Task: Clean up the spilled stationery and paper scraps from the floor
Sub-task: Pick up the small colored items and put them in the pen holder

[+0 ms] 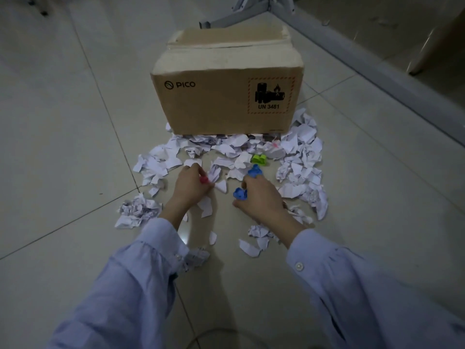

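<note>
Two pale blue sleeves [141, 285] reach forward over the tiled floor [75, 147]. The left hand [191, 188] has its fingers curled, pinching a small red piece [204, 180] at its fingertips, just above a few torn bits of paper. The right hand [261, 201] is curled too: a blue piece [240, 193] sits gripped by the thumb side, and a second blue piece [254, 171] pokes out at the fingertips (what these small plastic things are is too blurred to tell).

Just beyond the right hand a green piece [259, 159] lies on the floor among the paper scraps [302, 157], which spread in a crumpled white band around both hands and pile thickest on the right. Behind them stands a closed cardboard box [226, 104], scraps touching its base. Past the box runs a grey metal frame [327, 44].
</note>
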A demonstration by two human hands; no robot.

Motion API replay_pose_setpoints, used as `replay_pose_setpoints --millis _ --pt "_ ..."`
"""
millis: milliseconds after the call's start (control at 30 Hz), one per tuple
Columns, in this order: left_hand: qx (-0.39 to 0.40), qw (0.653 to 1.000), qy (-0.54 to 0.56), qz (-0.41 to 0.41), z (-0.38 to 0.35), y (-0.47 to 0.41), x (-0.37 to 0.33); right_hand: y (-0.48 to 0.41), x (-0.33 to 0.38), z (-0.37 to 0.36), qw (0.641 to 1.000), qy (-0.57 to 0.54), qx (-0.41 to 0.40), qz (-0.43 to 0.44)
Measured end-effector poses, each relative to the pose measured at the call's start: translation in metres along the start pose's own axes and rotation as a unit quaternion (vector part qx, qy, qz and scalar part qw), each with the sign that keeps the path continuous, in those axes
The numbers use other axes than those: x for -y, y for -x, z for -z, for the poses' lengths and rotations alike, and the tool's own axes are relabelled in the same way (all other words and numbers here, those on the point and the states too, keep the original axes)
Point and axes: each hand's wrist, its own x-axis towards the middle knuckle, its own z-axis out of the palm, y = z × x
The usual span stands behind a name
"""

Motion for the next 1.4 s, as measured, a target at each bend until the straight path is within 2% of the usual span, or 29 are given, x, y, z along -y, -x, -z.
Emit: replay_pose_setpoints --millis 100,233,367,467,600,867,1000,1233,1400 --pt "0.004 1.0 -0.015 -0.012 0.004 -0.001 0.0 -0.005 -0.005 -0.008 1.0 -0.004 -0.013 0.016" --pt "-0.023 0.999 -0.002 -0.042 0.011 0.005 -0.006 -0.007 -0.018 0.003 0.99 -0.136 -0.044 0.004" --pt "-0.039 0.994 0.048 -0.093 0.013 0.009 -0.03 -0.014 -0.036 0.023 0.939 -0.312 -0.108 -0.095" --pt "-0.004 0.992 0.057 -0.113 0.001 0.008 -0.057 -0.021 -0.05 0.035 0.915 -0.353 -0.152 -0.12" --pt "0.016 0.992 0.014 -0.124 -0.021 0.006 -0.083 -0.027 -0.058 0.047 0.935 -0.301 -0.163 -0.092" --pt "0.004 0.992 -0.067 -0.108 -0.046 0.002 -0.098 -0.044 -0.051 0.041 0.984 -0.098 -0.145 -0.025" --pt "0.004 0.992 -0.062 -0.105 -0.053 0.003 -0.103 -0.049 -0.044 0.034 0.989 -0.008 -0.15 -0.01" --pt "-0.013 0.992 -0.051 -0.115 -0.058 0.001 -0.105 -0.05 -0.052 0.037 0.991 0.016 -0.132 -0.034" --pt "-0.008 0.993 -0.023 -0.116 -0.056 0.006 -0.099 -0.044 -0.054 0.038 0.988 -0.052 -0.117 -0.081"
